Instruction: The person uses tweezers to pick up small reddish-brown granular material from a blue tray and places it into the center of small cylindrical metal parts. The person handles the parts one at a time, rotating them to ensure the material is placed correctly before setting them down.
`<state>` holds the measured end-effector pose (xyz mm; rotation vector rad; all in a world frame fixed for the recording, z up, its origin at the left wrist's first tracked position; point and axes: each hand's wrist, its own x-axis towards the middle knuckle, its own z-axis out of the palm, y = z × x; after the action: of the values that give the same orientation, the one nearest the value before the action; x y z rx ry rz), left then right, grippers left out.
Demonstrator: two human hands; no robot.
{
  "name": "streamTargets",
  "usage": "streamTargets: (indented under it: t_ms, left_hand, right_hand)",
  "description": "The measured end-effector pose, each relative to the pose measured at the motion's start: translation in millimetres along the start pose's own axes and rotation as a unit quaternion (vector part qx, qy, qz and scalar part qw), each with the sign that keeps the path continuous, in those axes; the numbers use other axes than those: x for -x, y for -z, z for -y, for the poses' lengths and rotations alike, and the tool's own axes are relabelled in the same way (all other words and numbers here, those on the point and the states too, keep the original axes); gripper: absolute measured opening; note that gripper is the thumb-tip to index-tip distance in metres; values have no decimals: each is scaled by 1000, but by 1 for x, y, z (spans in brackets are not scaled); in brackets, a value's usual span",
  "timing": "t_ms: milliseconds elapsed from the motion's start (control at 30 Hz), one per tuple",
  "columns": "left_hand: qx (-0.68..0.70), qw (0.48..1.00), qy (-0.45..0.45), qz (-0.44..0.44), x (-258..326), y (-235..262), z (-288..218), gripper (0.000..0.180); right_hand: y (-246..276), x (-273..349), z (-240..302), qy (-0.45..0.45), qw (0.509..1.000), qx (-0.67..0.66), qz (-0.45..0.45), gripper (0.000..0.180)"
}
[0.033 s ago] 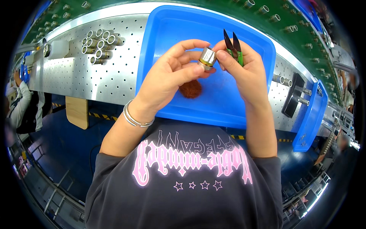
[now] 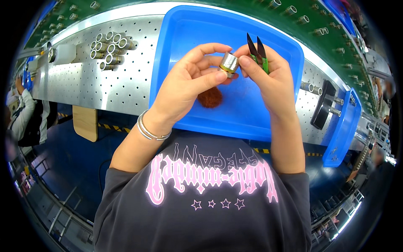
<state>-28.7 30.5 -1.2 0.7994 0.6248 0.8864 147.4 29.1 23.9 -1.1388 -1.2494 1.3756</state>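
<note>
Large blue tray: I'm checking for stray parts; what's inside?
A reddish-brown clump shows in the large blue tray; the left hand and right hand hide parts of its floor.

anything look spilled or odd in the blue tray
Possibly: a rough reddish-brown clump lies in the blue tray, partly hidden by the left hand. Its rusty colour stands out against the blue; whether it's a pad or spill, I can't tell.
</note>
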Motion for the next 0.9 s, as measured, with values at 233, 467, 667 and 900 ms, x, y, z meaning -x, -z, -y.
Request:
streamTargets:
  t_ms: [233, 467, 667, 900]
  left_hand:
    - [-132, 986, -86, -51, -3, -12, 6, 51]
    - [-216, 971, -95, -37, -3, -18, 6, 47]
    - [11, 999, 14, -49, -3, -15, 2, 45]
    - [90, 994, 43, -45, -6, -19, 9, 45]
  right_hand:
    - [4, 12, 5, 121, 963, 222, -91, 17]
    - [6, 16, -5, 241, 902, 356, -30, 22]
    - [15, 22, 0, 45, 994, 74, -67, 10]
    - [9, 16, -5, 49, 992, -113, 2, 10]
